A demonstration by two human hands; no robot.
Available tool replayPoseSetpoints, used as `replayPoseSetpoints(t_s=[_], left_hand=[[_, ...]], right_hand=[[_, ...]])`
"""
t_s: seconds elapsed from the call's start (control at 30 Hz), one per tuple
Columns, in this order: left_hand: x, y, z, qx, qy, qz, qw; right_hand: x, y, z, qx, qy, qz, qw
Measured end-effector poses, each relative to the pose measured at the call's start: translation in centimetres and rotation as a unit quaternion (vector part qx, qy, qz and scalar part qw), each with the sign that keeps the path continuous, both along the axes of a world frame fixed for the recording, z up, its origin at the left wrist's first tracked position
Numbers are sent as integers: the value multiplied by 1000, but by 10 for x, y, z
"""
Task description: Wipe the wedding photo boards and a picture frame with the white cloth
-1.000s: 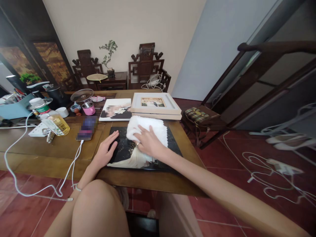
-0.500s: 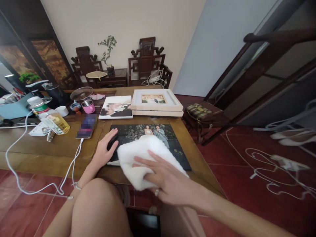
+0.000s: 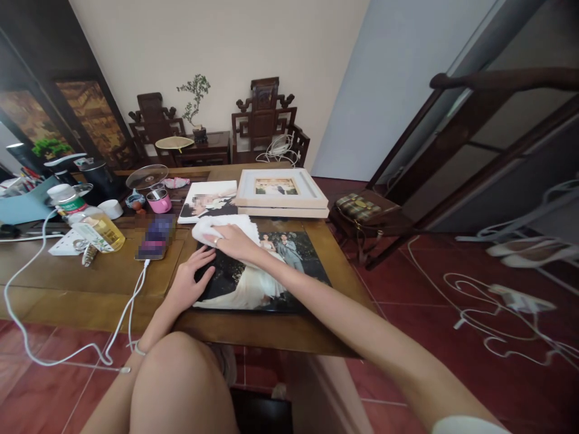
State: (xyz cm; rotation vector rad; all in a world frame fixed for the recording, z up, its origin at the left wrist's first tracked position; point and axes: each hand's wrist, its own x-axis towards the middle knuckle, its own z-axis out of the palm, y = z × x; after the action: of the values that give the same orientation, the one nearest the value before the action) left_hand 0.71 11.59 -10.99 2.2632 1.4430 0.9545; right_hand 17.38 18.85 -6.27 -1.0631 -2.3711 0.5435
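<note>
A large dark wedding photo panel [image 3: 253, 283] lies flat near the table's front edge. My left hand [image 3: 192, 277] rests on its left edge, fingers spread and stretched out. At the panel's far left corner, my right hand [image 3: 235, 244] grips a white cloth [image 3: 242, 224] and presses it on the surface. The cloth covers that corner, and my right forearm crosses over the right part of the panel.
Behind the panel are a smaller photo panel [image 3: 208, 202] and stacked pale frames [image 3: 280, 208]. To the left are a phone [image 3: 156, 238] with a white cable, a pink mug [image 3: 159, 202] and a bottle [image 3: 97, 226]. A plaid bag [image 3: 359, 206] sits right of the table.
My right hand has moved the white cloth from the panel's front middle to its far left corner, uncovering the pictured dress. My left hand stays on the left edge.
</note>
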Motion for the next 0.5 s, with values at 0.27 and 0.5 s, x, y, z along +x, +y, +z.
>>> replayPoseSetpoints(t_s=[0.27,0.5], left_hand=[[-2,-1,0,2,-11,-14,1000],[-1,-2,2,11,-10,-19,1000]], right_hand=[[68,-19,-15,-15,-14,-49,999],[157,-20,-30,-3,-35,-152,988]])
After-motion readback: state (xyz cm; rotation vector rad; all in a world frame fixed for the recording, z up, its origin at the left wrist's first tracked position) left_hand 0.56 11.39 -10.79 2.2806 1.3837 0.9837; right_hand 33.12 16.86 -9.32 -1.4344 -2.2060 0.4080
